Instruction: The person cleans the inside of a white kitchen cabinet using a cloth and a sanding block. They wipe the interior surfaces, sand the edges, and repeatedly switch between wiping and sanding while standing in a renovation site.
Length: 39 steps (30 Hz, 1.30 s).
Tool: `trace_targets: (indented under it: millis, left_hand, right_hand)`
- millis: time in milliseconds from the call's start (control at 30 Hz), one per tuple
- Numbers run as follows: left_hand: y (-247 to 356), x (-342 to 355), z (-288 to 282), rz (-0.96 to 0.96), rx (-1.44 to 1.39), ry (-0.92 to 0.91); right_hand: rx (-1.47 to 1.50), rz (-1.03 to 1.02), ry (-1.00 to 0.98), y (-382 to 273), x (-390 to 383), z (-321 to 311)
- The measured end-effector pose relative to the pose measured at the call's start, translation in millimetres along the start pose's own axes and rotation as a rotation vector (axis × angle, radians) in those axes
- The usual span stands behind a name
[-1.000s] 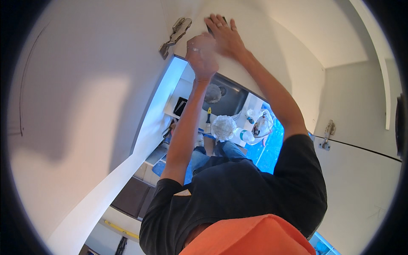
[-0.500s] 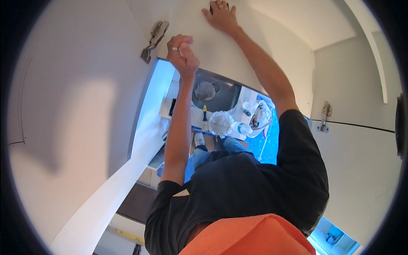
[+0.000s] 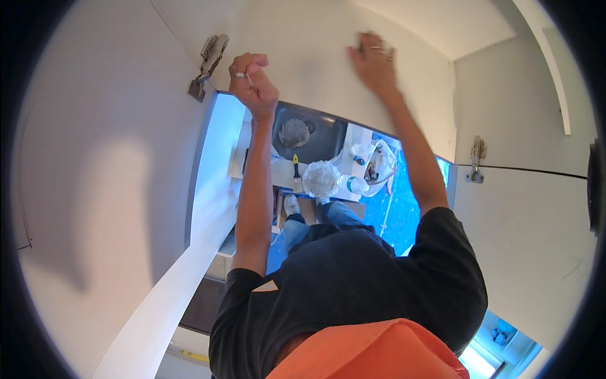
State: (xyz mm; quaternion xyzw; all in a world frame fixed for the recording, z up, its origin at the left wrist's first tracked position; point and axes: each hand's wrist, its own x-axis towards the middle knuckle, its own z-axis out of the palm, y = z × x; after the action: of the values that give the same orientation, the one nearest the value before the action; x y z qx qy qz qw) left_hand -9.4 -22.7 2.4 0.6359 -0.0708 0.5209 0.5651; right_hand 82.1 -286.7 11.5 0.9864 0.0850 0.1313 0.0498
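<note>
The right hand (image 3: 375, 66), blurred, is at the white panel (image 3: 309, 69), its fingers slightly apart over a dark block (image 3: 362, 47); the block shows only as a small dark patch at the fingers, and whether they are clamped on it or only press it I cannot tell. The left hand (image 3: 254, 85), wearing a ring, is raised in front of the panel's lower left part; its fingers are curled in toward the thumb, and whether they grip anything I cannot tell; a metal hinge (image 3: 207, 68) is just to its left. Below the panel is a dark sink (image 3: 328, 136) with a crumpled pale bundle (image 3: 294, 133) in it; near it are a brush (image 3: 296, 163), a white bundle (image 3: 320, 179), a bottle (image 3: 353, 184) and a bag (image 3: 382, 165).
</note>
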Motion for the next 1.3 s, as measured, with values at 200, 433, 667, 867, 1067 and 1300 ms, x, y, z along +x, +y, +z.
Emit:
trace_targets:
  millis: [200,433,667,867,1067,1300]
  left_hand:
    - [0,1,0,0.013,0.030,0.029]
    - [1,2,-2,0.020,0.029,-0.003]
    - [-2,1,-2,-0.029,-0.050,0.012]
    - [-3,0,-1,0.026,-0.023,0.018]
    - [-1,2,-2,-0.001,-0.063,0.007]
    - [0,2,-2,0.028,-0.025,0.008]
  right_hand:
    - [0.162,0.136,-0.072,-2,29,-5]
    - [0.028,0.296,0.059,32,5,8]
    - [0.157,-0.079,0.175,8,-1,7]
    - [0.133,0.219,0.269,29,14,17]
    - [0.057,-0.010,0.319,21,-16,11]
    - [0.097,-0.001,0.101,8,24,11]
